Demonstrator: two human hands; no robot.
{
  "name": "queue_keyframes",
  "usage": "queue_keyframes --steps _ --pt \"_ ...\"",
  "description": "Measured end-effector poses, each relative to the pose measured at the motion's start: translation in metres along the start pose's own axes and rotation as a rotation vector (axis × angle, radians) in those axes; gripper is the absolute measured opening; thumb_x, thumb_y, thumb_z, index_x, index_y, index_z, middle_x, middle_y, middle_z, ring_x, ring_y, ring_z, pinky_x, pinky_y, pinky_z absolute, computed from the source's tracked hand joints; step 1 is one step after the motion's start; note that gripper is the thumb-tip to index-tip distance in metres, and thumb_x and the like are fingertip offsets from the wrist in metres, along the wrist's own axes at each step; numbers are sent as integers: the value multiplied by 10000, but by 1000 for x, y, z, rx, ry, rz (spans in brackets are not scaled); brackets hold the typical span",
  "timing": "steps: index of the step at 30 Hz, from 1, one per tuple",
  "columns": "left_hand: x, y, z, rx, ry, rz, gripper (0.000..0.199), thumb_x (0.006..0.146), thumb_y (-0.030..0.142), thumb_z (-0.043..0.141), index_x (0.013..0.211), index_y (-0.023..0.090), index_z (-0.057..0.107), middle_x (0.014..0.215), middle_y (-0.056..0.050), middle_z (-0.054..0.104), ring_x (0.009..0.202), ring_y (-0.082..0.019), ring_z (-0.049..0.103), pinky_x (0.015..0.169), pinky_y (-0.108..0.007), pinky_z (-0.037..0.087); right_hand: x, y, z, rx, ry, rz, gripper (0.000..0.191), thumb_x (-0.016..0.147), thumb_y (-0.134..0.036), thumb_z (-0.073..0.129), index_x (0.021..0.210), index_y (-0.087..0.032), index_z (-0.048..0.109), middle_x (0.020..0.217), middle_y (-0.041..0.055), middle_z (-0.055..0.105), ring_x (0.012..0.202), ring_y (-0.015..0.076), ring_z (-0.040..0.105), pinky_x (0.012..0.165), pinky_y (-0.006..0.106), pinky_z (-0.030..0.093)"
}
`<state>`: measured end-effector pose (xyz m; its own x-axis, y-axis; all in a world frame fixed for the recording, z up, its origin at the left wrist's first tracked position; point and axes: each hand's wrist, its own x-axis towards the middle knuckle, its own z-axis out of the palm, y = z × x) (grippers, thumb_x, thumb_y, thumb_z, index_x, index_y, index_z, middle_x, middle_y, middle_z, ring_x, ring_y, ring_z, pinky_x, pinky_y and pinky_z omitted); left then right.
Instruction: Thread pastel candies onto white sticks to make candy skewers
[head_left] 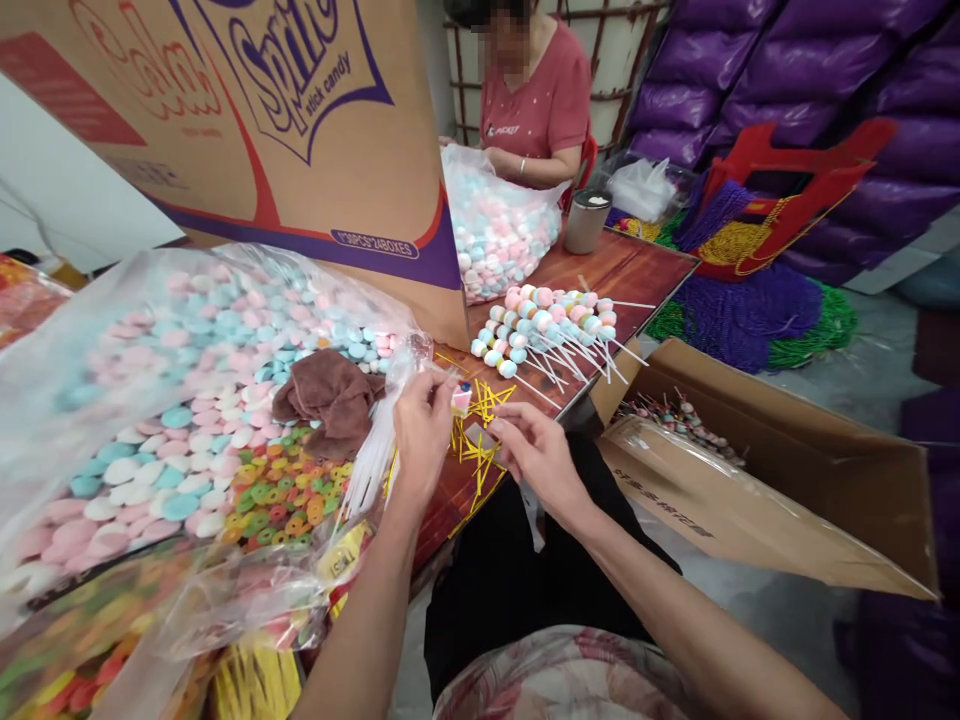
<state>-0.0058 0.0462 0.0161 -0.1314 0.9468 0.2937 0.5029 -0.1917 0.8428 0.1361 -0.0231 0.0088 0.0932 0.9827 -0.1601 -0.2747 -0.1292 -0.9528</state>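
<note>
The left arm (367,610) rises steeply from bottom centre, the right arm (690,610) slants in from lower right. At centre, the left hand (421,425) pinches a pink piece (460,400) above the surface (645,268). Beside yellow ties (487,402), the right hand (541,455) curls thumb toward forefinger; I cannot tell whether it grips anything.

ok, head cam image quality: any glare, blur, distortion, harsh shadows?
Head view: glints on the purple sacks; wide-angle stretch toward the edges, carton slanting; bagged candy rings at lower left look soft; lower-right corner dim; light on left hand and right hand looks diffuse.
</note>
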Motion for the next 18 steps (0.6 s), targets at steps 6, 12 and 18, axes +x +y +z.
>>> queue_keyframes --steps 6,12,18 --pt "-67 25 -5 -346 141 -202 168 827 326 701 733 202 638 668 18 552 635 -119 485 618 -215 395 21 0 23 183 -52 5 291 670 -368 795 684 -184 571 502 -85 450 423 50 330 407 202 236" --pt "-90 21 -1 -1122 -195 -752 423 761 568 725 826 151 721 736 -24 617 617 -92 510 555 -191 424 2 -12 14 -20 -84 -169 201 789 -340 694 716 -192 580 664 -34 533 576 101 453 533 230 384" --pt "-66 28 9 -1429 -93 -746 207 699 186 833 875 193 724 892 -5 705 758 -88 628 674 -188 487 -8 -14 5 -144 -81 -212 320 881 -381 591 646 -192 483 622 -40 419 586 102 366 541 233 333"
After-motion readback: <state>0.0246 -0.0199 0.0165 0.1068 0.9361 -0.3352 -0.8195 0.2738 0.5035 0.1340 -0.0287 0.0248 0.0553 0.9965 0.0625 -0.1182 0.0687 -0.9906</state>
